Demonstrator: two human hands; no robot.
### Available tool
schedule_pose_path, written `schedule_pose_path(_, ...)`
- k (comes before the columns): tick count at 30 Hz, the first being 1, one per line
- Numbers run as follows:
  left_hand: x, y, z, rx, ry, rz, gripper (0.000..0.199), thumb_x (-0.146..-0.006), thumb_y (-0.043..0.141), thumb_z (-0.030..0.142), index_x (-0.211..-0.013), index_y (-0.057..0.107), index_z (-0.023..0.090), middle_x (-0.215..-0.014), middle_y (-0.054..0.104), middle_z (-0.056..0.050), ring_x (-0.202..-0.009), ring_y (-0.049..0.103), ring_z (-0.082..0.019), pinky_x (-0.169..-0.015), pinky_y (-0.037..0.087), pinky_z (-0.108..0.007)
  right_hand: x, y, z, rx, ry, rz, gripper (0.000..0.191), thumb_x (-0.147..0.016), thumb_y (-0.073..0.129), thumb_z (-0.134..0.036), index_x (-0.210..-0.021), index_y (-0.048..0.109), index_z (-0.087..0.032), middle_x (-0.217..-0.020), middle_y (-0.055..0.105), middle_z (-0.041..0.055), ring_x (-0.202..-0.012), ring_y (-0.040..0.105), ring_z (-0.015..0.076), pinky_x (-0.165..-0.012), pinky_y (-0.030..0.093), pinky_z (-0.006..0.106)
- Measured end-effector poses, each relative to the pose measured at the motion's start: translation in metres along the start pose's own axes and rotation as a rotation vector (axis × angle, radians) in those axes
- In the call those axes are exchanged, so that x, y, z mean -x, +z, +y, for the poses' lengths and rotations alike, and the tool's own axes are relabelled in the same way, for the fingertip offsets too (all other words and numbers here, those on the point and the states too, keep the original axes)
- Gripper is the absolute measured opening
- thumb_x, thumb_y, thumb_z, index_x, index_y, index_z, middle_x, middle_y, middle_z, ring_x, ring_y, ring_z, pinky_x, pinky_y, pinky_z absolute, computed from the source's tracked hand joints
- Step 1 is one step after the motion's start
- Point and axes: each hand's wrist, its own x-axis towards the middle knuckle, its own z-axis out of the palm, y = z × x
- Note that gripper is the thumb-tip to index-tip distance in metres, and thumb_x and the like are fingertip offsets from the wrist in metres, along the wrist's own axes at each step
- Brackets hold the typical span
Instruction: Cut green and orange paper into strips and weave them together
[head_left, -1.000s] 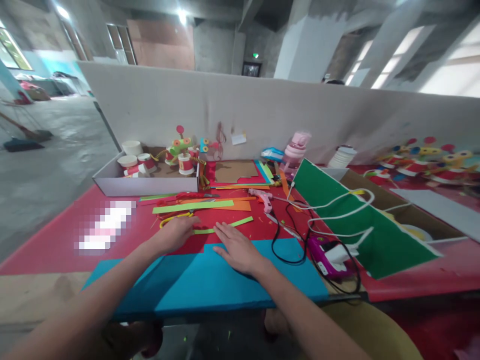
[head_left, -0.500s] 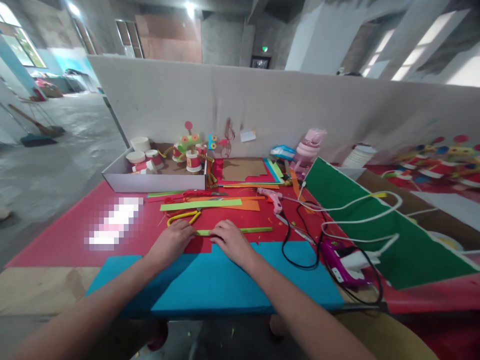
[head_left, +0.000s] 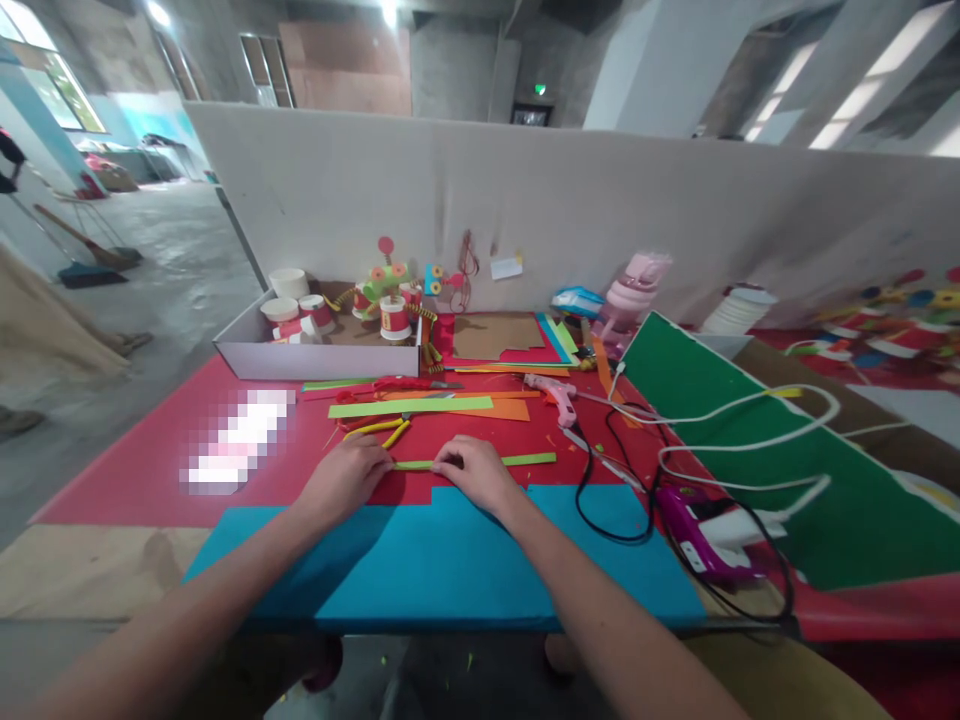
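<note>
A narrow green paper strip [head_left: 531,460] lies crosswise just behind the blue sheets [head_left: 420,570]. My left hand [head_left: 349,475] is closed on its left end, fingertips pressed together. Further right, my right hand [head_left: 472,470] pinches the same strip near its middle, thumb and index finger together. The strip runs on past the right hand. Yellow-handled pliers [head_left: 395,433] lie just behind the left hand. A wider light green strip [head_left: 412,407] rests beyond them, over orange paper [head_left: 510,408].
A pink glue gun [head_left: 555,395] with cables lies right of centre, near a purple power block [head_left: 705,535] and a leaning green board [head_left: 720,450]. A white box [head_left: 322,360] of paper cups stands back left. At far left, part of a person shows.
The camera view has shifted slightly. Both hands keep hold of the strip, and the right thumb and index finger now form a clearer pinch. Part of a person has appeared at the left edge.
</note>
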Motion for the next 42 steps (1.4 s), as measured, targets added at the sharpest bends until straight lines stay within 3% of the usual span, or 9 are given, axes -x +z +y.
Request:
schedule_pose_path(5, 0.000, 0.000, 0.004, -0.030, -0.140, 0.002, 0.022, -0.088, 0.048, 0.026, -0.081, 0.066, 0.017, -0.086, 0.066, -0.008, -0.087, 0.059, -0.023, -0.070, 0.043, -0.030, -0.001, 0.000, -0.003, 0.067, 0.034, 0.014, 0.009, -0.085, 0.063, -0.026, -0.079, 0.065, -0.020, -0.082, 0.065, 0.0012, -0.076, 0.057, 0.0138, -0.065, 0.036, 0.024)
schedule_pose_path(9, -0.005, 0.002, 0.008, -0.127, -0.176, -0.014, 0.022, -0.090, 0.047, 0.028, -0.079, 0.063, 0.018, -0.085, 0.065, -0.007, -0.087, 0.059, -0.022, -0.068, 0.042, -0.029, -0.003, -0.001, -0.010, 0.125, 0.083, 0.000, 0.010, -0.086, 0.062, -0.027, -0.079, 0.063, -0.020, -0.081, 0.064, 0.0012, -0.076, 0.056, 0.0140, -0.065, 0.034, 0.025)
schedule_pose_path(18, -0.007, 0.005, 0.012, -0.318, -0.132, -0.027, 0.020, -0.091, 0.047, 0.029, -0.086, 0.061, 0.015, -0.094, 0.066, -0.011, -0.094, 0.059, -0.025, -0.077, 0.044, -0.033, -0.005, -0.003, -0.014, 0.189, 0.143, -0.020, 0.012, -0.083, 0.066, -0.028, -0.080, 0.059, -0.020, -0.083, 0.063, 0.0013, -0.074, 0.055, 0.0142, -0.060, 0.030, 0.025)
schedule_pose_path(24, -0.005, 0.013, 0.001, -0.314, -0.044, 0.035, 0.015, -0.090, 0.049, 0.026, -0.092, 0.060, 0.016, -0.096, 0.065, -0.012, -0.093, 0.060, -0.026, -0.078, 0.044, -0.036, -0.005, -0.003, -0.016, 0.229, 0.116, -0.026, 0.012, -0.083, 0.067, -0.026, -0.085, 0.057, -0.021, -0.086, 0.060, 0.0024, -0.078, 0.056, 0.0157, -0.062, 0.032, 0.026)
schedule_pose_path(29, 0.000, 0.015, -0.003, -0.282, -0.060, 0.041, 0.017, -0.091, 0.046, 0.025, -0.096, 0.060, 0.016, -0.098, 0.063, -0.013, -0.095, 0.059, -0.026, -0.076, 0.044, -0.036, -0.005, -0.003, -0.017, 0.236, 0.108, -0.025, 0.011, -0.083, 0.067, -0.026, -0.086, 0.057, -0.021, -0.087, 0.060, 0.0024, -0.080, 0.056, 0.0160, -0.064, 0.033, 0.027)
schedule_pose_path(37, -0.006, -0.001, 0.002, -0.152, -0.077, -0.054, 0.015, -0.087, 0.050, 0.023, -0.075, 0.056, 0.016, -0.089, 0.060, -0.011, -0.087, 0.056, -0.025, -0.072, 0.042, -0.034, -0.003, -0.004, -0.016, 0.274, 0.057, -0.041, 0.012, -0.085, 0.065, -0.027, -0.094, 0.058, -0.022, -0.092, 0.061, 0.0034, -0.084, 0.057, 0.0173, -0.069, 0.035, 0.028)
schedule_pose_path(42, 0.003, 0.002, 0.009, -0.236, -0.027, -0.025, 0.013, -0.086, 0.048, 0.017, -0.077, 0.058, 0.017, -0.089, 0.062, -0.011, -0.090, 0.057, -0.026, -0.074, 0.041, -0.035, 0.002, -0.005, -0.016, 0.285, -0.005, -0.041, 0.013, -0.085, 0.064, -0.029, -0.095, 0.060, -0.022, -0.096, 0.060, 0.0047, -0.090, 0.056, 0.0184, -0.075, 0.036, 0.030)
